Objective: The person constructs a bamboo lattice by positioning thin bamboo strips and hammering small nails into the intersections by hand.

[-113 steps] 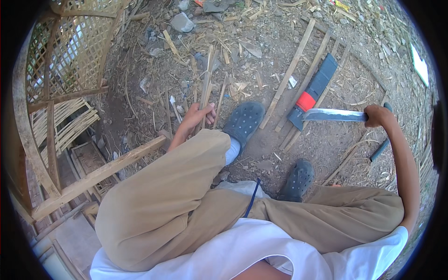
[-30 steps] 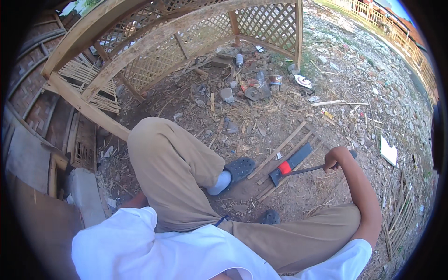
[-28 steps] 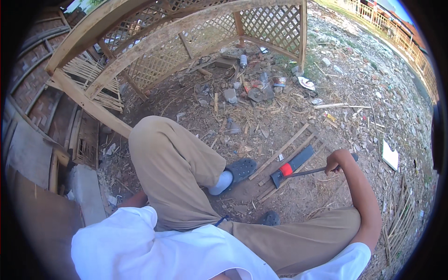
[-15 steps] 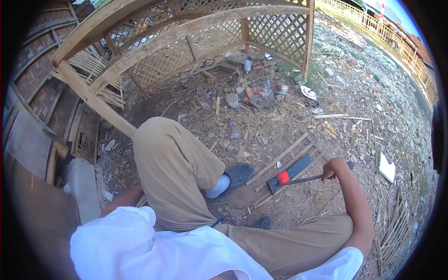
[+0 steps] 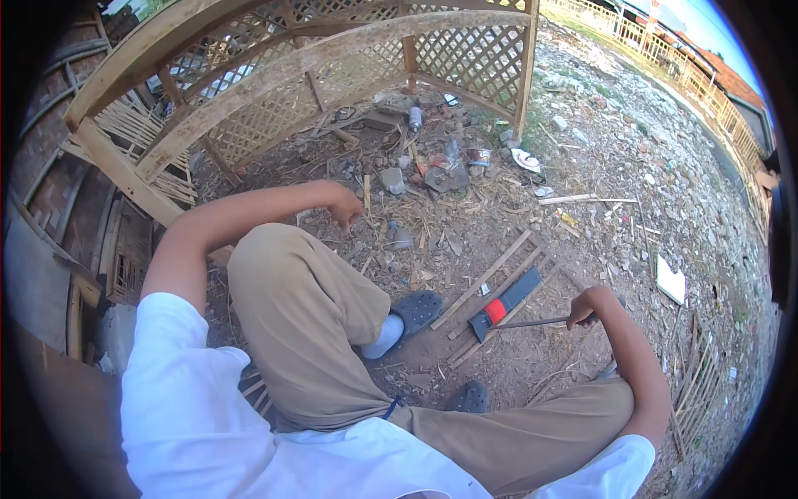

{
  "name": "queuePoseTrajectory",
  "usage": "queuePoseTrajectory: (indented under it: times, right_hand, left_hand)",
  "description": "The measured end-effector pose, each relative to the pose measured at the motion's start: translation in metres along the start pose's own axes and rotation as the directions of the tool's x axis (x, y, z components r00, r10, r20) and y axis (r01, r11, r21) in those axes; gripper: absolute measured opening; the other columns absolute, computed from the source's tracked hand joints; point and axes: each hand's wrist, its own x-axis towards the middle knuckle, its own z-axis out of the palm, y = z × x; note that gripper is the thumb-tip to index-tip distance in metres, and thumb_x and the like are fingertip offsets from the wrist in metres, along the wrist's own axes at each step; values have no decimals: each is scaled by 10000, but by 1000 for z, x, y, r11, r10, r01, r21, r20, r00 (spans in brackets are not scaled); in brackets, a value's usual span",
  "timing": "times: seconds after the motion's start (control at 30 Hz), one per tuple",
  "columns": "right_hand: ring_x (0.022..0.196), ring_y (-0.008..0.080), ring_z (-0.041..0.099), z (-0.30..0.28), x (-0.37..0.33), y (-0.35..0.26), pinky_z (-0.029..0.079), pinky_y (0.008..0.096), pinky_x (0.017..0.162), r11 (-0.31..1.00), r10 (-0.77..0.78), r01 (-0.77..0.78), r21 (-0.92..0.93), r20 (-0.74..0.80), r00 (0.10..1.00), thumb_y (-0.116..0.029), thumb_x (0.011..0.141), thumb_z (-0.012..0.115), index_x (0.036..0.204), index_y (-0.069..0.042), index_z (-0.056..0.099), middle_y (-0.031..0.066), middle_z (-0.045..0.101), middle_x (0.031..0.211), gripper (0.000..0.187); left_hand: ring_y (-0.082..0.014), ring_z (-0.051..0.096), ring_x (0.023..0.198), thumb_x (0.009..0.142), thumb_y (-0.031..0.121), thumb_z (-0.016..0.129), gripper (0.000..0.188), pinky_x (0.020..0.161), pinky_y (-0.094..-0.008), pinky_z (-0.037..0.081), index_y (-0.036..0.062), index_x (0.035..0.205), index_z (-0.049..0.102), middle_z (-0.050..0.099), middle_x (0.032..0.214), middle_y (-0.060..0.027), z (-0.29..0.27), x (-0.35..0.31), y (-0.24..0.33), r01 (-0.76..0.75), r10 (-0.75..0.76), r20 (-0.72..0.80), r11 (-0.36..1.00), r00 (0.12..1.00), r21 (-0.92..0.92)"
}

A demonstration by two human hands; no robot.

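Observation:
My right hand is closed round the grip of a long, thin, dark tool, perhaps a machete. Its far end reaches left to a flat black piece with a red band, and whether they are joined I cannot tell. That piece lies slantwise on several narrow wooden slats on the ground. Out beyond my raised knee, my left hand hangs in the air with its fingers loosely bent downward. Nothing shows in it.
A wooden frame with lattice panels stands ahead. Litter, a plastic bottle and a small tub lie before it. Thin sticks are heaped at the right. My feet, in dark clogs, are close to the slats.
My left arm has come up from beside my leg and now reaches forward past the knee. My right hand keeps its hold on the tool, and the view has shifted slightly.

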Motion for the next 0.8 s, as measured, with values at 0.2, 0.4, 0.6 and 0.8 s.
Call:
queuePoseTrajectory:
  times: [0.2,0.4,0.6,0.8]
  right_hand:
    - [674,211,606,-2,-58,-10,495,398,664,992,21,-21,124,1,1000,-556,829,636,711,-97,672,50,648,724,475]
    - [530,186,523,10,-67,-9,458,403,578,930,104,-163,329,189,976,-486,905,588,654,-97,592,33,566,604,463]
    - [717,230,659,44,-87,12,522,398,627,981,177,-185,57,123,976,-392,743,791,809,-52,710,61,687,761,356]
    - [826,256,716,55,-137,16,545,414,668,955,282,-283,89,-563,777,-196,784,722,857,-94,720,88,723,868,126]
  left_hand:
    - [-337,708,852,717,96,716,229,683,-443,571,27,935,725,720,875,-146,-175,73,104,-3,210,-305,827,929,562]
    - [-380,692,784,768,95,620,182,642,-474,561,40,940,630,664,765,-167,-67,115,245,-509,721,-192,627,666,589]
    - [-322,690,914,932,297,568,318,768,-481,533,27,1091,623,682,995,-182,73,69,316,-878,507,833,475,222,-55]
    - [-349,687,905,877,241,575,289,797,-493,530,23,1050,649,689,997,-209,-3,100,314,-794,636,496,352,591,495]
